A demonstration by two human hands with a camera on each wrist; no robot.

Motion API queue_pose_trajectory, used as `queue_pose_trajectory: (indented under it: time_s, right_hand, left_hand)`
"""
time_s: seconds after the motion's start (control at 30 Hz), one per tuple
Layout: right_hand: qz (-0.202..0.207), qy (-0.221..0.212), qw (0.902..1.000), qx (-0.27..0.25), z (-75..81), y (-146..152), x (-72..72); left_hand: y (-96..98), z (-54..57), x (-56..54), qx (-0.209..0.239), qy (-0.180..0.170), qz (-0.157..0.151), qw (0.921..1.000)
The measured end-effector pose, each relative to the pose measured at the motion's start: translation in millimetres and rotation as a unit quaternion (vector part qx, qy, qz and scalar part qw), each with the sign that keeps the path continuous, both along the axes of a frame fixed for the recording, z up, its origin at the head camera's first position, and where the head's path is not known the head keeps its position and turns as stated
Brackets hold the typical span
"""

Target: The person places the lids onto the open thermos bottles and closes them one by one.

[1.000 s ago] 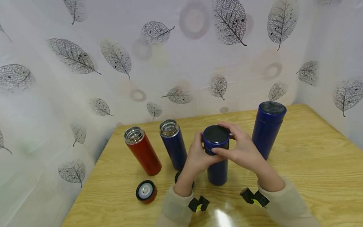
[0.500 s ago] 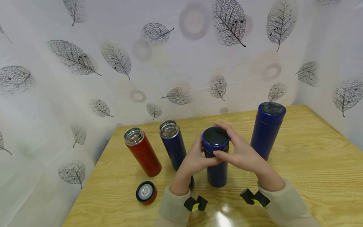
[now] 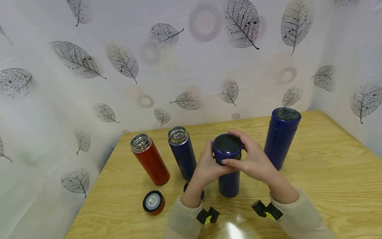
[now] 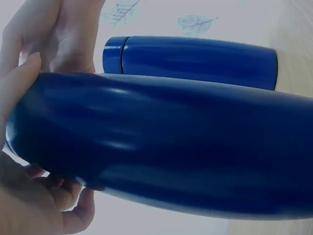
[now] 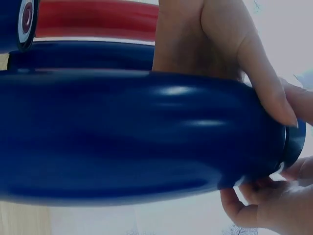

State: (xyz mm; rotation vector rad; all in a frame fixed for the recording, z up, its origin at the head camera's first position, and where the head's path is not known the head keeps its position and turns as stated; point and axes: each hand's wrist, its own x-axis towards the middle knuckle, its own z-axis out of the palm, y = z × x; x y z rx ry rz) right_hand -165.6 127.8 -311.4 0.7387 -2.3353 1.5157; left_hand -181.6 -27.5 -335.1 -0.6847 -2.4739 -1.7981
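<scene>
Compared with half a second ago, the left forearm lies slightly farther right, so part of the dark lid [image 3: 187, 186] shows again on the table [image 3: 328, 159] at its left side; that forearm covered more of it then. The right thumb tip now reaches a little farther left across the near side of the blue lid [image 3: 228, 143]. The tall blue bottle [image 3: 229, 184] stands in the same place as half a second ago, upright in the near middle of the table, with its lid on.

Both hands are clamped round the top of that bottle, fingers and thumbs curled. The left hand [image 3: 206, 167] wraps the left side, its thumb crossing the near face just below the lid. The right hand [image 3: 255, 162] grips the lid from the right, its thumb at the near edge and a finger round the far edge. Whether the lid has loosened cannot be told.

To the left stand an uncapped blue bottle [image 3: 184, 157] and, farther left, an uncapped red bottle [image 3: 152, 162], with a red lid [image 3: 153, 202] lying nearer. A capped blue bottle [image 3: 280, 142] stands far right.
</scene>
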Motion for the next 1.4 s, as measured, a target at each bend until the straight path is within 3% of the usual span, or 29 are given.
queue_pose_trajectory:
  time_s: [0.17, 0.33, 0.47, 0.6, 0.77, 0.83, 0.97, 1.1, 1.27, 1.4]
  right_hand:
    - [-0.045, 0.02, 0.9988, 0.003, -4.3, -6.3, 0.8]
    - [-0.07, 0.024, 0.9971, 0.016, -6.1, -9.9, 1.0]
    - [-0.027, 0.011, 0.9992, 0.026, -4.7, -5.3, 1.6]
    - [0.043, 0.001, 0.9991, 0.003, -2.4, 2.7, 0.8]
    - [0.083, 0.011, 0.996, -0.031, -0.9, 6.0, -0.1]
    - [0.076, 0.02, 0.9961, -0.04, -0.7, 4.7, -0.4]
    - [0.044, 0.032, 0.9977, -0.041, -1.2, 1.5, -0.3]
    - [0.011, 0.041, 0.9984, -0.038, -2.3, -2.9, 1.8]
    - [-0.038, 0.049, 0.9975, -0.032, -3.9, -8.2, 4.9]
    - [-0.061, 0.048, 0.9966, -0.028, -4.0, -10.7, 5.9]
  left_hand:
    - [2.2, 0.5, 1.2, -0.01, 0.006, 0.022, 0.9997]
    - [0.8, 0.0, -1.1, -0.011, 0.008, -0.015, 0.9998]
    - [-4.3, -0.4, -4.0, 0.006, -0.003, -0.08, 0.9968]
    - [-11.5, 4.5, -4.9, 0.017, -0.018, -0.125, 0.9918]
    - [-14.0, 25.7, 4.6, 0.019, -0.009, -0.14, 0.9899]
    - [-13.6, 30.3, 7.6, 0.019, 0.005, -0.136, 0.9905]
    - [-13.1, 15.9, 0.1, 0.023, 0.03, -0.118, 0.9923]
    - [-11.1, 3.1, -3.4, 0.011, 0.039, -0.072, 0.9965]
    - [-6.9, 0.2, -0.6, -0.015, 0.044, -0.007, 0.9989]
    - [-5.1, 1.7, 1.1, -0.028, 0.035, 0.017, 0.9989]
